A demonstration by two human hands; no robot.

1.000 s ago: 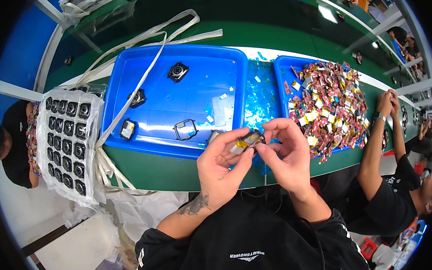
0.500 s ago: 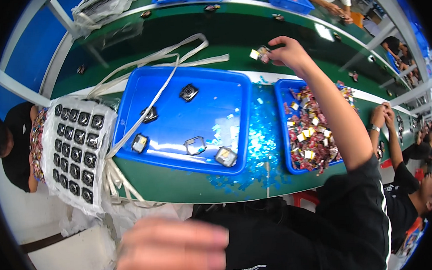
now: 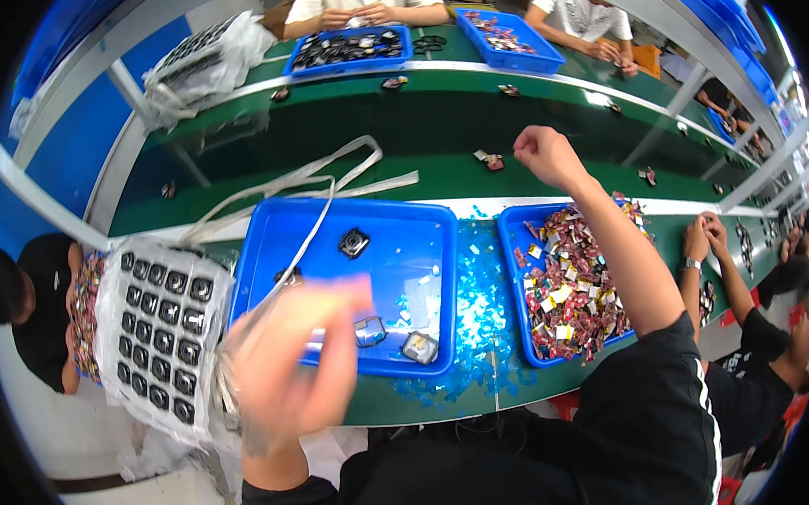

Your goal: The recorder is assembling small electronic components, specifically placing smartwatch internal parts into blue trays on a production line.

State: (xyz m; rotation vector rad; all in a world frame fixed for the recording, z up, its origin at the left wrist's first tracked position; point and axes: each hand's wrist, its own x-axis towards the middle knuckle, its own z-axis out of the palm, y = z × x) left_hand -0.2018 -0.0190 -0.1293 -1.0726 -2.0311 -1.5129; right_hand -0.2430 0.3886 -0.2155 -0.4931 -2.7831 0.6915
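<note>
My right hand (image 3: 550,156) is over the green conveyor belt, its fingers curled together and seemingly nothing in them. Just left of its fingertips, apart from them, a small reddish part with a white tab (image 3: 489,160) lies on the belt. My left hand (image 3: 305,354) is smeared by motion above the near left side of a shallow blue tray (image 3: 382,267); whether it holds anything is unclear. In that tray sit a square black part with a round centre (image 3: 353,243), a thin black frame (image 3: 370,331) and a silvery square part (image 3: 419,347). My left hand hides some of the tray.
A second blue tray (image 3: 519,288) holds a heap of reddish parts. Blue film scraps (image 3: 480,294) litter the table between the trays. At left is a white moulded tray of black parts (image 3: 116,332), with white straps (image 3: 355,186) nearby. Co-workers sit around the belt.
My left hand has risen from the lower edge to over the blue tray. My right hand has let go of the reddish part, drawn off to its right, and its fingers have curled in. The view has shifted.
</note>
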